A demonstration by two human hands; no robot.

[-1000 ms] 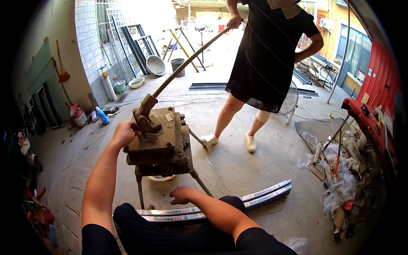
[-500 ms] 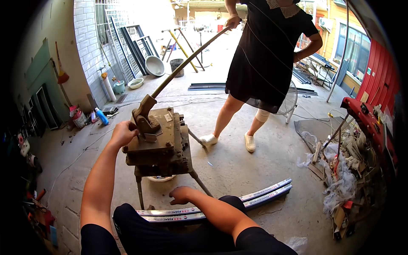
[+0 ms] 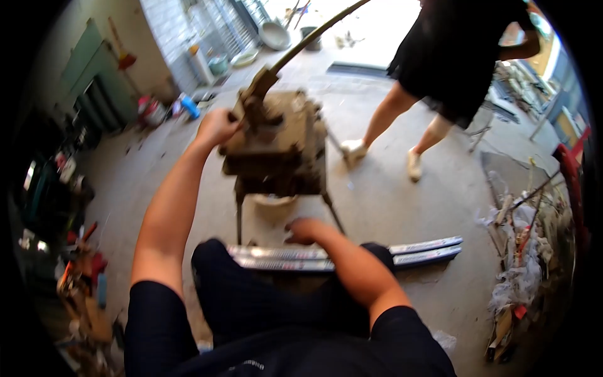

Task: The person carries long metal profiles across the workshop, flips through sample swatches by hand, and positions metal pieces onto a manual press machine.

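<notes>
A rusty brown lever press (image 3: 270, 144) stands on thin metal legs in front of me, with a long lever (image 3: 314, 34) rising to the upper right. At the left side of its top is my left hand (image 3: 218, 128), its fingers pinched together against the press; what they hold is hidden. My right hand (image 3: 306, 230) hangs over my lap below the press, fingers loosely bent and apart, holding nothing visible. Near it, two long, slightly curved strips with printed silver film (image 3: 427, 248) lie across in front of my knees. The view is blurred.
A person in a black dress (image 3: 461, 63) stands beyond the press at right. Scrap and plastic (image 3: 518, 270) are heaped on the right. A blue bottle (image 3: 190, 106), a basin (image 3: 274, 36) and tools along the left wall stand farther off. A pale bowl (image 3: 273, 200) sits under the press.
My view has tilted down and turned left, so the press appears higher and farther right. The other person's hand on the lever has left the frame. My hands keep about the same places.
</notes>
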